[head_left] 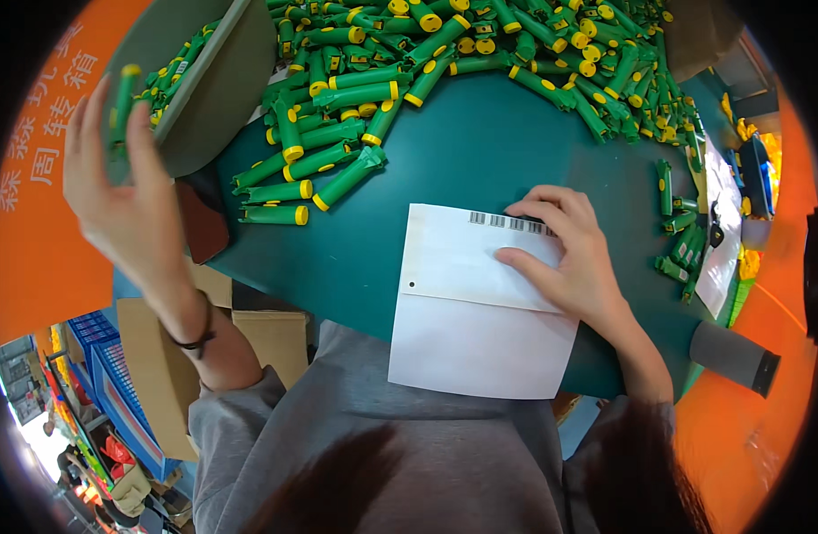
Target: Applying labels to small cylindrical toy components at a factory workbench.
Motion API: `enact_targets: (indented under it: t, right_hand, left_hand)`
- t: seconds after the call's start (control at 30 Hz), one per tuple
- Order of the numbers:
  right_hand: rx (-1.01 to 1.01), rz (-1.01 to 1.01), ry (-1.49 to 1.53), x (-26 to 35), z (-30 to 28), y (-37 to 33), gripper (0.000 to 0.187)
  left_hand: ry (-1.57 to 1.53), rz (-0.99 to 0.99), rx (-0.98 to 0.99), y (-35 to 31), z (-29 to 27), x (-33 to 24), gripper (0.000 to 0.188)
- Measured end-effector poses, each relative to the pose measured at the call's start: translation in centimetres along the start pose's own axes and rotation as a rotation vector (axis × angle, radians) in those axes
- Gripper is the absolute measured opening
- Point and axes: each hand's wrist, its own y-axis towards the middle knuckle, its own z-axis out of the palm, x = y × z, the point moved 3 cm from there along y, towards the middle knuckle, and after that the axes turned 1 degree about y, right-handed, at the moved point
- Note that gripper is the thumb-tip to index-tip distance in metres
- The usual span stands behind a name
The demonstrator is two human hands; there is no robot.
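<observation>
My left hand (115, 182) is raised at the left, beside the grey bin (215, 98), its fingers stretched out and apart from the thumb. A green tube with a yellow cap (124, 105) shows in the air just past those fingers, slightly blurred and apparently not gripped. My right hand (569, 249) rests over a white sheet (480, 347) at the table's near edge. Its thumb and forefinger are apart, close to a row of small barcode stickers (498, 220) along the top of the sheet's folded-over part. The fingertips partly cover the row's right end.
Many green tubes with yellow caps (364, 89) are heaped across the back of the dark green table (480, 133). More tubes (685, 240) lie at the right, by a white paper (720, 222) and a grey cylinder (734, 356). A cardboard box (160, 365) stands below left.
</observation>
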Motion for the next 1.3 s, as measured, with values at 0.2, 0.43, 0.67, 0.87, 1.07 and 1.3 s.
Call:
enact_targets:
  t: [0.2, 0.43, 0.67, 0.87, 1.07, 1.3]
  right_hand:
    - [-0.053, 0.037, 0.069, -1.3, 1.8, -0.3, 0.033]
    - [-0.090, 0.037, 0.108, -1.4, 1.7, -0.5, 0.032]
    - [-0.102, -0.005, 0.061, -1.5, 1.8, -0.6, 0.032]
    - [0.031, 0.000, 0.136, -1.2, 0.4, 0.8, 0.027]
    - [-0.364, -0.239, -0.389, -4.4, -3.7, 10.5, 0.032]
    - [-0.054, -0.126, -0.565, -4.7, -3.2, 12.5, 0.027]
  left_hand:
    - [-0.781, 0.239, 0.746, -10.7, 3.5, -12.1, 0.033]
    - [-0.738, 0.452, 0.621, -13.4, 4.4, -12.7, 0.034]
    - [-0.852, 0.350, 0.588, -13.0, 5.0, -13.2, 0.025]
    - [-0.949, 0.197, 0.567, -12.0, 5.2, -13.1, 0.021]
    - [-1.086, -0.042, 0.689, -11.6, 5.4, -12.4, 0.010]
    - [-1.314, -0.497, 0.773, -11.1, 5.7, -11.4, 0.009]
